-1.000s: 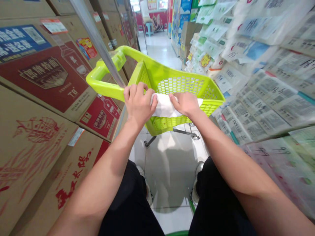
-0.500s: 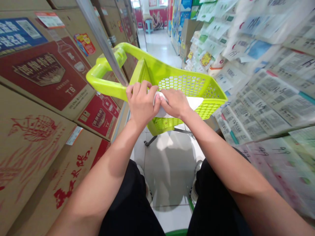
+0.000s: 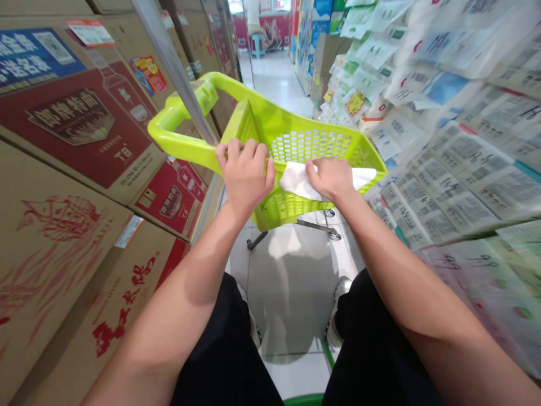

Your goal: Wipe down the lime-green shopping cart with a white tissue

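A lime-green shopping basket cart (image 3: pixel 291 121) with perforated sides stands side-on in front of me. My left hand (image 3: pixel 247 172) grips its near rim, close to the handle end, fingers curled over the edge. Further right along the same rim, my right hand (image 3: pixel 332 176) is closed on a white cloth (image 3: pixel 298 179), pressing it against the rim. Part of the cloth spreads out on both sides of the hand. The fingertips of both hands are hidden behind the rim.
Stacked cardboard cartons (image 3: pixel 76 124) rise close on the left, beside a slanted metal pole (image 3: pixel 177 73). Packs of tissue paper (image 3: pixel 456 158) are piled along the right. The tiled aisle (image 3: pixel 279 79) runs ahead to a blue stool (image 3: pixel 257 45). A cart wheel (image 3: pixel 335 234) shows below the basket.
My right hand has slid right along the rim with the cloth, away from my left hand, which stays where it was. The two hands were touching before.
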### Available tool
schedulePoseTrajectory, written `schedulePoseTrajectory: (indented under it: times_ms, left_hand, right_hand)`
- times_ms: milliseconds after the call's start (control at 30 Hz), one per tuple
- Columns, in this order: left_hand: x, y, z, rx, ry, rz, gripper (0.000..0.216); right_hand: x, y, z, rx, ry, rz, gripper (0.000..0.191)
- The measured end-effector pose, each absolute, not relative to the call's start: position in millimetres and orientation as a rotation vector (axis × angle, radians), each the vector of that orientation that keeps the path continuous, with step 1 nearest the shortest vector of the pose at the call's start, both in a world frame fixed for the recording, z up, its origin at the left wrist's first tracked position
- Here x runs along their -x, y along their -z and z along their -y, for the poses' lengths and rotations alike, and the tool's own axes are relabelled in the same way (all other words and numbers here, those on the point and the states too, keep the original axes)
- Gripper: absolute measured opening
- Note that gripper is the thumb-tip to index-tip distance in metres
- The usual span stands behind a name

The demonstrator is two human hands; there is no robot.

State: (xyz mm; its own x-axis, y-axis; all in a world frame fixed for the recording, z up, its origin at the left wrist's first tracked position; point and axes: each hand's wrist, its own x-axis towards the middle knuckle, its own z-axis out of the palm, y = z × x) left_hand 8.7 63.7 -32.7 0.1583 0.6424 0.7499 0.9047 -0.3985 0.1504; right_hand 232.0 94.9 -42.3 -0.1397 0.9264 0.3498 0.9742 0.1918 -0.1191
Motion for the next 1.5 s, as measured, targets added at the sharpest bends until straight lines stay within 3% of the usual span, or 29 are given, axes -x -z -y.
schedulePoseTrajectory:
  times_ms: [200, 533, 833, 1033, 1167, 1400, 1500]
  left_hand:
    - [-12.6, 27.3, -55.8, 2.119, 1.023, 1.551, 0.033]
    - [-0.4, 29.9, -60.3, 2.120, 1.017, 1.520, 0.026]
    - [-2.2, 33.9, -60.1, 2.099, 1.074, 1.476, 0.031]
    - [8.1, 32.0, -59.8, 2.140, 1.013, 1.434, 0.029]
    - [6.4, 31.2, -57.1, 2.174, 0.979, 1.400, 0.033]
    - [-0.1, 31.3, -52.2, 2.126, 0.981, 1.375, 0.036]
    - [2.6, 30.3, -51.1, 2.135, 0.985, 1.382, 0.034]
  right_hand:
    - [-182.9, 33.9, -85.2, 1.440, 0.168, 2.291, 0.063]
    - [-253.3, 44.7, -111.3, 1.939, 0.098, 2.018, 0.074]
    - [-184.7, 38.1, -79.1, 1.389, 0.173, 2.276, 0.064]
    - [-243.1, 40.4, -107.1, 1.864, 0.016, 2.138, 0.081]
    - [-267.6, 44.9, -117.2, 2.062, 0.012, 2.011, 0.081]
    - [-208.5, 42.7, -77.4, 1.378, 0.144, 2.316, 0.071]
    - [-212.9, 40.8, -79.3, 1.407, 0.109, 2.328, 0.074]
